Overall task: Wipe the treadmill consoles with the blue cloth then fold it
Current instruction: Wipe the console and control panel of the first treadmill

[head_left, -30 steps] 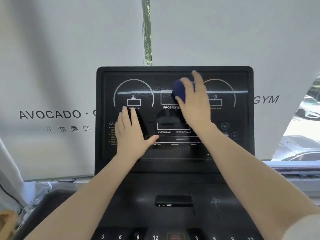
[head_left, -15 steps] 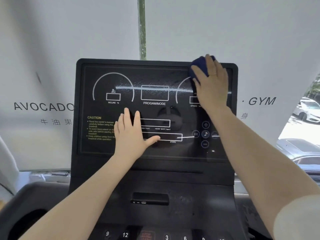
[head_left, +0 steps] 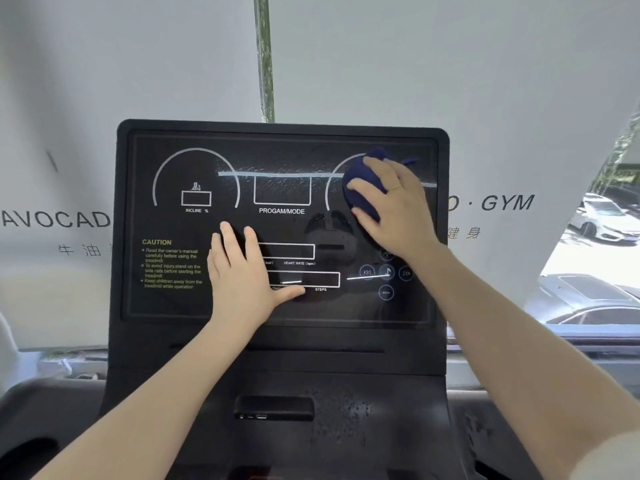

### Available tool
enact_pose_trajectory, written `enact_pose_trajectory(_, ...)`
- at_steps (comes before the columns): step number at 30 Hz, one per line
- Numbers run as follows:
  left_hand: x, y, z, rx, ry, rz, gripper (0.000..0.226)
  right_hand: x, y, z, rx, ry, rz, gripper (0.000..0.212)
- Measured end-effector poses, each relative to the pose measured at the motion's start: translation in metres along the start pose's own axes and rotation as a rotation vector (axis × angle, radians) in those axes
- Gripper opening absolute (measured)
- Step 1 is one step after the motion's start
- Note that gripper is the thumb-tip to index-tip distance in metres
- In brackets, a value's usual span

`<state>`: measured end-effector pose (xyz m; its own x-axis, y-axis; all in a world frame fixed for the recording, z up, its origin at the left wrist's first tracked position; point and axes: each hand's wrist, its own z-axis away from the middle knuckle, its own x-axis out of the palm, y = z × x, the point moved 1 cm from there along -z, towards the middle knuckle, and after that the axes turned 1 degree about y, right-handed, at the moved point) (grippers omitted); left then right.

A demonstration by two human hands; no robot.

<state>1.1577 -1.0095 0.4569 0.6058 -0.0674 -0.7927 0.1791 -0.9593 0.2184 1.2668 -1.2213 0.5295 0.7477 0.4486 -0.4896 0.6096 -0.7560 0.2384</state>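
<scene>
Blue cloth (head_left: 360, 192) sits bunched into a dark wad at the upper right of the treadmill console (head_left: 166, 306), over the right-hand dial arc. From the head view, the right hand (head_left: 394, 209) lies on top of it and to its right — fingers spread and curved over the wad, pressing it against the glossy black panel. Most of the cloth shows to the left of and beneath the fingers; a small tail of it pokes out above the hand. A thin ring (head_left: 396, 186) is on one finger of that hand. The grip here is a closed one, fingers curled round the cloth.

The left hand (head_left: 242, 278) lies flat on the middle of the panel, fingers straight and together, thumb out to the right beneath the lower display boxes. It holds nothing; its grip is open, well apart from the cloth.

Counted: one cloth, one console in view, two hands, two bare forearms reaching up from the bottom corners. The panel carries two dial arcs, a box marked PROGAM/MODE between them, a yellow CAUTION text block (head_left: 171, 265) at the left and a cluster of round buttons (head_left: 386, 273) at the lower right. A pale streak runs across the top of the panel

Below the panel is a small dark slot (head_left: 273, 407) — behind the console, a white wall with lettering, and parked cars (head_left: 606, 220) at the far right
</scene>
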Motion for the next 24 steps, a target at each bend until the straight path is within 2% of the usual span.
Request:
enact_pose_trajectory(2,0.002,-0.001,0.000,0.010,0.004,0.000,0.126,-0.011,0.019,0.008,-0.005,0.018,-0.017,0.028)
enact_pose_trajectory(6,0.005,-0.004,0.001,0.008,0.001,0.022,0.125,-0.019,0.032,0.047,0.499,0.161,-0.009,0.031)
enact_pose_trajectory(8,0.005,-0.003,0.001,0.009,0.001,0.030,0.125,-0.015,0.014,0.056,0.580,0.192,-0.018,0.031)
enact_pose_trajectory(11,0.005,-0.003,0.000,0.004,-0.008,0.042,0.125,-0.005,-0.029,0.059,0.455,0.146,-0.041,0.029)
enact_pose_trajectory(15,0.006,-0.005,0.001,0.014,0.005,0.051,0.122,0.017,-0.099,0.074,0.133,0.003,-0.085,0.032)
enact_pose_trajectory(18,0.005,-0.006,0.001,0.024,0.001,0.054,0.119,0.020,-0.107,0.075,-0.082,-0.142,-0.032,0.041)
enact_pose_trajectory(20,0.003,-0.007,0.000,0.012,-0.042,0.075,0.117,0.016,-0.089,0.067,-0.057,-0.131,-0.004,0.042)
enact_pose_trajectory(22,0.001,-0.013,0.000,0.022,-0.066,0.082,0.107,0.011,-0.065,0.057,0.153,-0.035,0.022,0.039)
enact_pose_trajectory(24,-0.001,-0.024,0.001,0.076,-0.044,0.106,0.085,0.006,-0.047,0.049,0.391,0.026,0.067,0.038)
